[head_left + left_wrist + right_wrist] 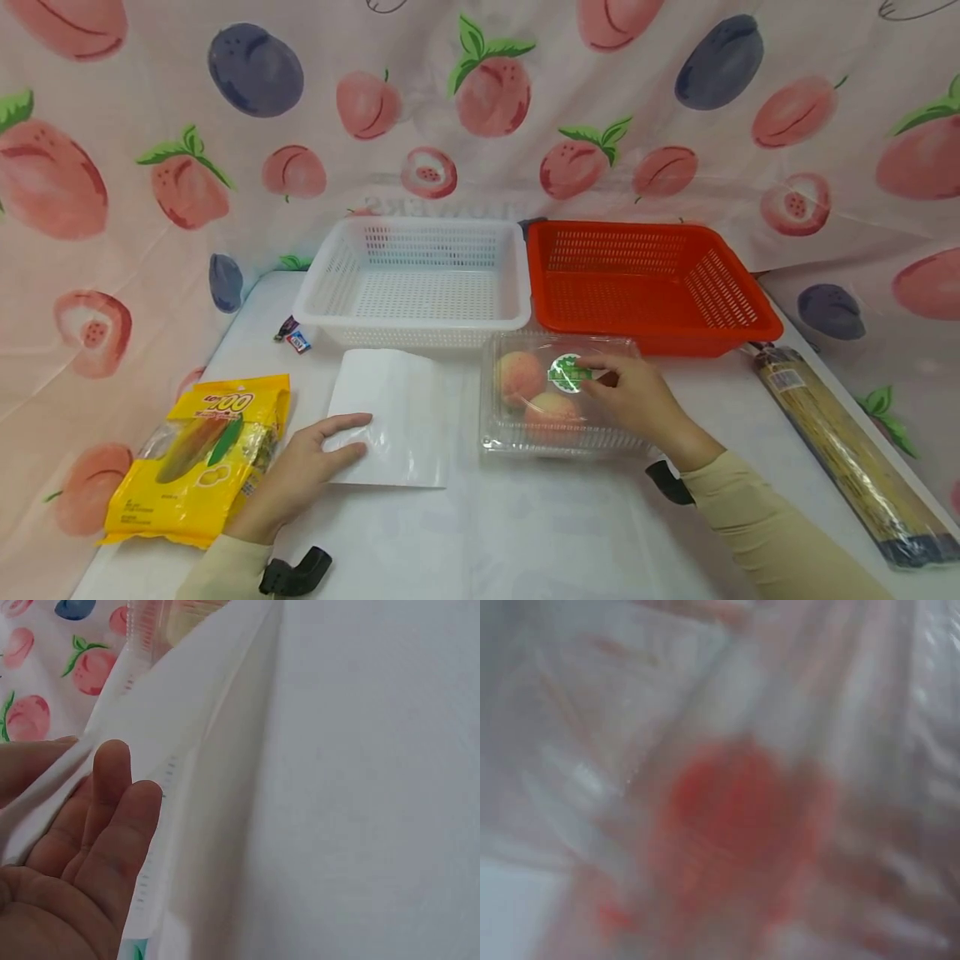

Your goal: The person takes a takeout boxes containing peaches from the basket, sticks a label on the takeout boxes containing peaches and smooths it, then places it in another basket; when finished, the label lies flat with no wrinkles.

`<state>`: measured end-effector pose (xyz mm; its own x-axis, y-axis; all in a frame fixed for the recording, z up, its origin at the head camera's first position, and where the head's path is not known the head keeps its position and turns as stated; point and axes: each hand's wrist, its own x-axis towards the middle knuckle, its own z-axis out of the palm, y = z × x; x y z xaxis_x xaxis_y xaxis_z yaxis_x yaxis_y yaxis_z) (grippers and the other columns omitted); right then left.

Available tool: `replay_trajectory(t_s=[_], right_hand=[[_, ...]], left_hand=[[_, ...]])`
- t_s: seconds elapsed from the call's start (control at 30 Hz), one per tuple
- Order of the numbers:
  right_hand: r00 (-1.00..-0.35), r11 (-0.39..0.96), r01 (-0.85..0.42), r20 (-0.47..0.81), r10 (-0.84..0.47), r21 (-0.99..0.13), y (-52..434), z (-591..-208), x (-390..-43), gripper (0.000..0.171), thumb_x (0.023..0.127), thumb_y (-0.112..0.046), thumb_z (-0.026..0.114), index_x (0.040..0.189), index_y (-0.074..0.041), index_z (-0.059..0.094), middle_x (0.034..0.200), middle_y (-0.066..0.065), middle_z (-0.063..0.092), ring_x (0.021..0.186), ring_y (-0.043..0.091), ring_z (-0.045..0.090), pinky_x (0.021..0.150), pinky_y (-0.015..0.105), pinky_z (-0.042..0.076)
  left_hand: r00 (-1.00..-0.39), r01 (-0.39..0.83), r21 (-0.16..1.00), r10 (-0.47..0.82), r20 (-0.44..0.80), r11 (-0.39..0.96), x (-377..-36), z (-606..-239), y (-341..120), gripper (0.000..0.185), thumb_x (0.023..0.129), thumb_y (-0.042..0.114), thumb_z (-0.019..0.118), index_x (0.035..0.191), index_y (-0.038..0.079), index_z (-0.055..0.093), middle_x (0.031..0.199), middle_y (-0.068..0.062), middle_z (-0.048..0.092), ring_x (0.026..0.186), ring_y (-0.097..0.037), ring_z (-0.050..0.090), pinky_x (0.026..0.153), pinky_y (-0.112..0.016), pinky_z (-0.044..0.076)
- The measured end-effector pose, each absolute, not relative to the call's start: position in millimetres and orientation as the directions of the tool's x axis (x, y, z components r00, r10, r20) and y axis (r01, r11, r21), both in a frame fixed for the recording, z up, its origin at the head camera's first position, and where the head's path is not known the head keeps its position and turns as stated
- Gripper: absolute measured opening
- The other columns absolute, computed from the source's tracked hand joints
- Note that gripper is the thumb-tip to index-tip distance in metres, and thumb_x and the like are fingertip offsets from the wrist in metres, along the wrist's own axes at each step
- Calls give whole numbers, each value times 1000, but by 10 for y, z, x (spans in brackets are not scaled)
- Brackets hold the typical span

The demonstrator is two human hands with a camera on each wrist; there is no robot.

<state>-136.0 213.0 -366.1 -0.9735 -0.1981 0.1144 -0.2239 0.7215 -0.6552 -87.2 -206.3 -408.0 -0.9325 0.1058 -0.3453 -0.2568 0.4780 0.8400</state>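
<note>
On the table lies a flat piece of glossy white paper [397, 417], a sheet or flat bag. My left hand [300, 467] grips its left edge, thumb and index finger on top and other fingers beneath, as the left wrist view shows. To its right is a clear plastic box [510, 439] with a closed lid, holding peaches [521, 377]. A round green-and-white sticker [566, 373] sits on the lid. My right hand [637, 400] pinches at the sticker's right edge with thumb and index finger. The right wrist view is blurred.
Behind are a white basket [427, 335] and a red basket [645, 342]. A yellow snack bag [198, 462] lies left, with small wrapped candies [296, 340] near the white basket. A long clear pack of yellowish sticks [847, 450] lies along the right edge.
</note>
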Motion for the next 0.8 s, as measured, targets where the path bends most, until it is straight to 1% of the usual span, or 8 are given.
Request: replay_trajectory(t_s=[0.03, 0.1, 0.23, 0.33, 0.43, 0.57, 0.67, 0.8], right_hand=[[-973, 725, -225, 117, -197, -651, 2123, -3665, -1358, 30, 93, -13, 69, 121, -3, 71, 96, 8, 72, 83, 23, 65, 83, 45, 54], [-974, 735, -222, 116, -193, -641, 2111, -3673, -1352, 30, 93, -14, 69, 122, -4, 71, 99, 9, 72, 85, 23, 65, 68, 37, 54], [-977, 751, -212, 114, -182, -626, 2101, -3682, -1348, 31, 93, -14, 67, 123, -5, 71, 97, 9, 71, 85, 24, 64, 65, 33, 51], [-970, 756, -241, 136, -200, -609, 2097, -3680, -1354, 31, 93, -12, 68, 122, -4, 71, 93, 7, 71, 82, 22, 63, 64, 34, 50], [-961, 755, -277, 167, -220, -595, 2098, -3684, -1366, 30, 93, -11, 68, 122, -3, 71, 89, 6, 71, 78, 20, 63, 66, 37, 49], [-961, 750, -276, 182, -207, -601, 2097, -3694, -1366, 27, 93, -13, 68, 119, -4, 72, 91, 6, 72, 78, 19, 64, 67, 36, 49], [-963, 744, -270, 181, -200, -611, 2089, -3694, -1361, 25, 94, -15, 69, 116, -5, 73, 94, 6, 72, 79, 20, 64, 62, 33, 49], [-962, 751, -274, 185, -203, -600, 2077, -3690, -1363, 23, 93, -14, 69, 114, -5, 74, 91, 6, 71, 75, 19, 62, 61, 32, 47]], left_hand=[[-931, -260, 838, 107, -350, 480, -882, -4100, -2065, 51, 97, 31, 67, 143, 15, 56, 156, -21, 35, 144, -45, 24, 111, -69, 17], [-928, -267, 831, 101, -358, 487, -894, -4138, -2070, 50, 97, 30, 67, 143, 15, 57, 156, -21, 36, 144, -45, 24, 112, -68, 16], [-930, -275, 831, 86, -357, 484, -897, -4184, -2076, 48, 96, 25, 68, 141, 13, 58, 155, -20, 38, 145, -45, 24, 113, -67, 15], [-936, -262, 835, 83, -342, 483, -900, -4197, -2081, 47, 96, 24, 68, 141, 13, 58, 155, -19, 39, 145, -44, 24, 114, -66, 15], [-940, -249, 835, 87, -331, 490, -904, -4201, -2086, 47, 96, 25, 68, 140, 13, 59, 154, -19, 40, 144, -44, 25, 114, -65, 16], [-939, -246, 829, 89, -332, 502, -905, -4201, -2092, 47, 96, 25, 68, 141, 13, 59, 154, -19, 41, 144, -44, 26, 113, -65, 17], [-937, -249, 824, 91, -339, 509, -914, -4195, -2093, 47, 97, 25, 67, 142, 13, 58, 154, -19, 40, 144, -44, 26, 113, -66, 17], [-935, -245, 814, 94, -342, 527, -941, -4195, -2084, 48, 97, 28, 67, 142, 13, 57, 154, -20, 40, 144, -44, 26, 113, -66, 19]])
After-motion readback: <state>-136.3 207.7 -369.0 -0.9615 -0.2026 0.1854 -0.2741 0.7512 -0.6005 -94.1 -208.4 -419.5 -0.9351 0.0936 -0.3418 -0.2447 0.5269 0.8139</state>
